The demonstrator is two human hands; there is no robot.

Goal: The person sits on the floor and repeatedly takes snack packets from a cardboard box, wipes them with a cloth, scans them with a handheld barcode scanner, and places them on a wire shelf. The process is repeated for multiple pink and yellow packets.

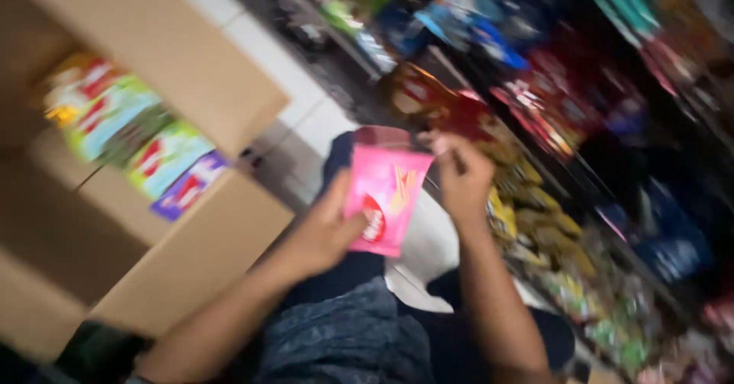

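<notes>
Seated person's left hand [325, 231] grips a pink snack packet [384, 199] by its lower edge, held above the lap. Right hand [461, 176], fingers pinched, grasps packet's top corner w/ a dark red pack [382, 136] behind. At left, open cardboard box [183, 254] holds colourful packets [138, 136]. Beyond, blurred shelves [550, 124] of snacks.

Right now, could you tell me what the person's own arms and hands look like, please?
Both forearms are bare, with no sleeves in view. The left hand and right hand wear no gloves; the blurred picture shows no watch, ring or markings.
</notes>
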